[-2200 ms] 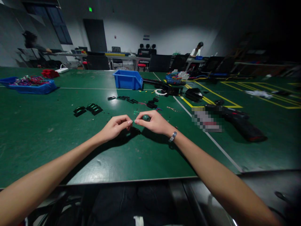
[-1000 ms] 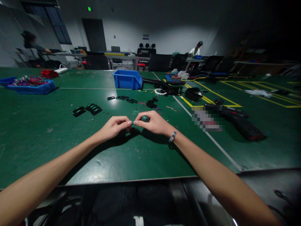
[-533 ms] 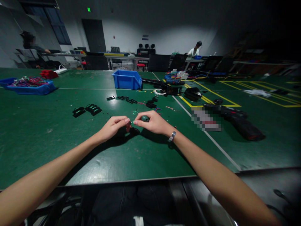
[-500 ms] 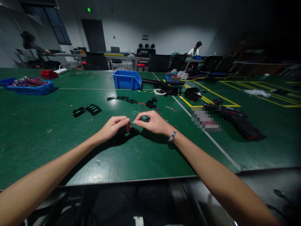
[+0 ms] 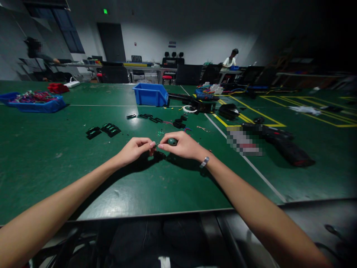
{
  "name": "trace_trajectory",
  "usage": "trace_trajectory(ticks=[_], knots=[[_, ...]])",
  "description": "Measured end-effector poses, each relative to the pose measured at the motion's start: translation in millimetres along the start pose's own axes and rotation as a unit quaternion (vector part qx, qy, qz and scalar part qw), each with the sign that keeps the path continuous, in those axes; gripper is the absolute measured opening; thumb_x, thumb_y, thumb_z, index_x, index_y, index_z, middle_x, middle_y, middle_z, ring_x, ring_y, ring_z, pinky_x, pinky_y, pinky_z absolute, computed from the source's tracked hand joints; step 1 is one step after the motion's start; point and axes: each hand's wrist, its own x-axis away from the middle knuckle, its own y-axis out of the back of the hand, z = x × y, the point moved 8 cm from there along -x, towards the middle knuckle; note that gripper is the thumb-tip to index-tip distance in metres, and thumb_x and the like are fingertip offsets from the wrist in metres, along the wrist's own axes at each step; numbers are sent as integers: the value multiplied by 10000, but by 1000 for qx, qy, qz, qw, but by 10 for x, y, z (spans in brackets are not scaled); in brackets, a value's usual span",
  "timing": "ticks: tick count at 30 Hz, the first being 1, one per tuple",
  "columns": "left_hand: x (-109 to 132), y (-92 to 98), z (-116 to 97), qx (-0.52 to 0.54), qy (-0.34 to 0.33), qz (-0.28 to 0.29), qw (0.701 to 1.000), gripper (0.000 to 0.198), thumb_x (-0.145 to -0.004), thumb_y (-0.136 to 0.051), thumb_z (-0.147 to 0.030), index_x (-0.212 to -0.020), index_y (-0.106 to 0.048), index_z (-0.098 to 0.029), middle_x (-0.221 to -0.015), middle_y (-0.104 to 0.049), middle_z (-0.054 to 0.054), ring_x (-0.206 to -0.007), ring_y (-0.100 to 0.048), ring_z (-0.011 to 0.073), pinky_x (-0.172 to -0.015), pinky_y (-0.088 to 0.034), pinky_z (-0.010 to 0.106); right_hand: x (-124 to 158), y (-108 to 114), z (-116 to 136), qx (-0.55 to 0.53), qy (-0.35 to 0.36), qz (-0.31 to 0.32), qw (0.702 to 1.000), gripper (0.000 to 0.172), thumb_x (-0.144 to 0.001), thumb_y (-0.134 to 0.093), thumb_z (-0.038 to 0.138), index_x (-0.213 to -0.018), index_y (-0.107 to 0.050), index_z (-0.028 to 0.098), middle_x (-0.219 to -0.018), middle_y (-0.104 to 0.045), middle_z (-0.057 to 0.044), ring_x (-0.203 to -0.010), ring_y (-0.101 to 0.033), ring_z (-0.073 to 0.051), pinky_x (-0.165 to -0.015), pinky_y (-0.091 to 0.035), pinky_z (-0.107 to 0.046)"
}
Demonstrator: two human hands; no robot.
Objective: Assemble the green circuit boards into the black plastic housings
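Above the green table, my right hand (image 5: pixel 181 144) is closed round a screwdriver (image 5: pixel 172 142); its dark green handle end shows between thumb and fingers. My left hand (image 5: pixel 137 149) pinches something small at its fingertips, close to the right fingertips; what it is cannot be made out. On the table just below the hands lies a small black part (image 5: pixel 160 155), partly in shadow. Tiny green pieces (image 5: pixel 160 133) are scattered just beyond the hands. To the left are black cases with green boards (image 5: pixel 111 129), set side by side.
A blue bin (image 5: pixel 151 95) stands beyond the hands, with black frames (image 5: pixel 155 120) nearer. At far left a blue tray (image 5: pixel 41 106) holds coloured wires. A black pistol-grip tool (image 5: pixel 287 143) lies on the right, a blue tool (image 5: pixel 206 95) farther back. Two people sit at distant tables.
Both hands stay in nearly the same place. The left fingertips have shifted very slightly to the right, and the right wrist has moved a touch. Nothing on the table has visibly moved.
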Motion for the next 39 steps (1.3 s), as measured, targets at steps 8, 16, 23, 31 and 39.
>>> trace_trajectory(ticks=[8, 16, 23, 31, 39], knots=[[0, 104, 70, -116, -29, -38, 992, 332, -946, -586, -457, -893, -706, -152, -802, -695, 18, -751, -616, 145, -725, -446, 252, 64, -69, -257, 123, -85, 91, 985, 360, -796, -746, 524, -947, -769, 197, -892, -752, -49, -809, -660, -194, -706, -436, -273], [52, -54, -88, -254, -163, 11, 953, 232, -974, -579, -366, -983, -707, -173, -920, -707, 48, -851, -630, 161, -790, -448, 275, 69, -242, -294, 132, -61, 126, 981, 223, -845, -710, 324, -1034, -769, 220, -987, -770, -53, -894, -689, -217, -784, -461, -280], [52, -114, -96, -310, -187, 15, 932, 238, -982, -568, -384, -981, -703, -189, -933, -697, 44, -854, -622, 163, -815, -433, 302, 64, -223, -305, 128, -53, 117, 983, 268, -839, -718, 369, -1061, -772, 229, -1009, -773, -55, -923, -701, -222, -800, -479, -279], [50, -161, -71, -329, -188, 11, 925, 265, -984, -559, -398, -952, -703, -179, -935, -690, 53, -865, -623, 170, -824, -426, 312, 54, -151, -306, 140, -67, 116, 981, 276, -841, -693, 336, -1081, -765, 220, -1060, -766, -54, -969, -693, -226, -842, -477, -282], [29, -176, -50, -328, -181, 6, 927, 285, -981, -554, -424, -944, -696, -179, -921, -695, 57, -853, -625, 175, -826, -427, 315, 76, -172, -283, 134, -72, 138, 979, 243, -830, -695, 305, -1046, -777, 230, -982, -775, -41, -856, -691, -210, -755, -468, -275]])
